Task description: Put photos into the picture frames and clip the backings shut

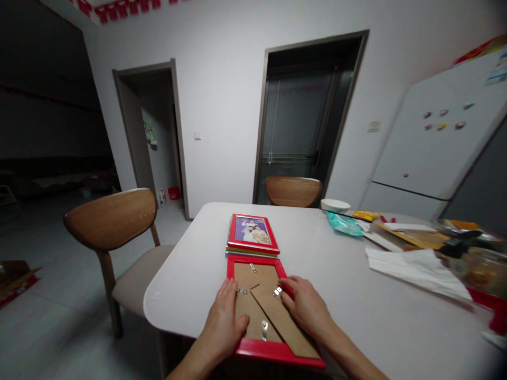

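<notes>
A red picture frame [257, 348] lies face down at the table's near edge, its brown backing board [247, 306] and stand leg [283, 322] showing. Small metal clips [264, 330] sit along the inner sides of the frame. My left hand [224, 316] grips the frame's left side, fingers along the rim and thumb over the board. On the opposite side, my right hand [304, 303] is closed on the right rim, its fingertips beside the right clip [277, 291]. Just beyond lies a stack of frames, the top red frame [253, 246] face up with a photo [253, 230] of people.
On the white table [325, 316], the right side holds a white bowl [335, 205], a teal packet [344, 224], white paper [415, 269] and mixed clutter. Wooden chairs stand at the left [114, 216] and far side [293, 191]. A fridge [428, 148] is at right.
</notes>
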Action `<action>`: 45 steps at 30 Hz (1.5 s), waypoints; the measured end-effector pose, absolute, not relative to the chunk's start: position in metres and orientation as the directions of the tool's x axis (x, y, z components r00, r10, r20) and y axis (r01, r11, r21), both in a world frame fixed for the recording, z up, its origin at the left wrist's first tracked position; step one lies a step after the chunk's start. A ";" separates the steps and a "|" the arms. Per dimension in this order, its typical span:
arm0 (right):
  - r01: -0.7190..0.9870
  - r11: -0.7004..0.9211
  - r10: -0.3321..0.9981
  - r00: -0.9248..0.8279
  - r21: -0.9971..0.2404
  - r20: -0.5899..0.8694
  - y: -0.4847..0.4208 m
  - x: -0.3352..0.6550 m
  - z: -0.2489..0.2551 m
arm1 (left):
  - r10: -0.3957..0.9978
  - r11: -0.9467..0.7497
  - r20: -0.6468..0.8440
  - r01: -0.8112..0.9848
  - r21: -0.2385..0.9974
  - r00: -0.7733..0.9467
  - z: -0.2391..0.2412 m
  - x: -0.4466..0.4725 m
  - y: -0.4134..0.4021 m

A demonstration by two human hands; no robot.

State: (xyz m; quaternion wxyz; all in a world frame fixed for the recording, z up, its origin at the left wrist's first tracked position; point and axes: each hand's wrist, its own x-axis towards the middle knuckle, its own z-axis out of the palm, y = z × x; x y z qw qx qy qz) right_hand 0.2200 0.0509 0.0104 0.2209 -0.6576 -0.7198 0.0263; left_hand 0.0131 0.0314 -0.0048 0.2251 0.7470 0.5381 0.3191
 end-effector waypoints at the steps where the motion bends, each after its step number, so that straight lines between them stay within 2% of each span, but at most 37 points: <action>1: 0.924 0.181 0.947 -0.071 -0.338 0.313 0.048 0.219 0.012 | 0.951 -0.310 0.232 0.656 0.689 0.205 -0.005 0.012 0.032; 3: 0.869 0.303 0.932 -0.185 -0.390 0.312 0.041 0.217 0.016 | 0.956 -0.295 0.228 0.648 0.702 0.188 -0.005 0.011 0.033; 7: 0.691 0.460 0.870 -0.475 -0.558 0.129 0.025 0.205 0.029 | 0.960 -0.281 0.225 0.646 0.710 0.170 -0.004 0.011 0.034; 12: 0.664 0.494 0.836 -0.541 -0.561 0.096 0.018 0.190 0.036 | 0.958 -0.284 0.239 0.639 0.715 0.159 -0.007 0.012 0.035; 17: 0.682 0.530 0.833 -0.528 -0.504 0.162 0.020 0.184 0.030 | 0.960 -0.276 0.233 0.641 0.716 0.154 -0.008 0.012 0.034; 20: 0.675 0.533 0.832 -0.528 -0.511 0.170 0.022 0.184 0.029 | 0.963 -0.267 0.223 0.642 0.718 0.151 -0.008 0.012 0.032; 24: 0.697 0.494 0.864 -0.460 -0.520 0.205 0.037 0.176 0.029 | 0.966 -0.257 0.213 0.639 0.725 0.147 -0.009 0.011 0.031; 29: 0.804 0.462 0.886 -0.404 -0.375 0.227 0.065 0.150 0.025 | 0.969 -0.246 0.210 0.627 0.739 0.133 -0.008 0.012 0.033; 37: 0.867 0.373 0.920 -0.299 -0.330 0.252 0.079 0.137 0.010 | 0.968 -0.251 0.208 0.634 0.731 0.144 -0.005 0.012 0.031; 45: 0.908 0.296 0.937 -0.215 -0.296 0.275 0.095 0.165 0.014 | 0.962 -0.271 0.229 0.627 0.730 0.150 -0.011 0.012 0.032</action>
